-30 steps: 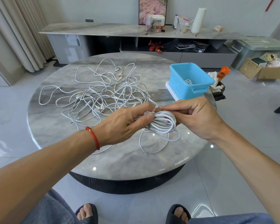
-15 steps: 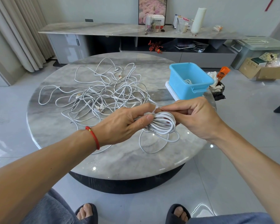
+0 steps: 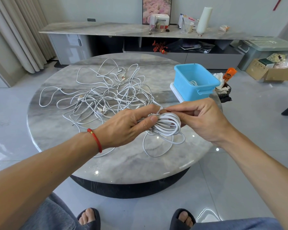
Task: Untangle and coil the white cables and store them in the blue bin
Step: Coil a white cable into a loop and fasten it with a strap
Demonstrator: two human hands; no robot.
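Observation:
A coil of white cable (image 3: 167,126) hangs just above the round marble table (image 3: 123,160). My left hand (image 3: 128,125) grips the coil's left side, thumb across the strands. My right hand (image 3: 201,118) pinches the cable's end at the coil's top right. A loose loop (image 3: 156,146) trails from the coil onto the table. Behind my hands lies a tangled heap of white cables (image 3: 103,95). The blue bin (image 3: 195,81) stands at the table's far right edge on a white lid, with a bit of white cable inside.
A long marble sideboard (image 3: 123,29) with clutter runs along the back wall. Right of the table on the floor are a dark bag of rubbish (image 3: 223,92), a cardboard box (image 3: 269,72) and a green storage box (image 3: 263,48). Curtains hang at left. My slippered feet show below the table.
Almost nothing moved. Both hands keep the same hold on the coil, and the trailing loop has shifted very slightly.

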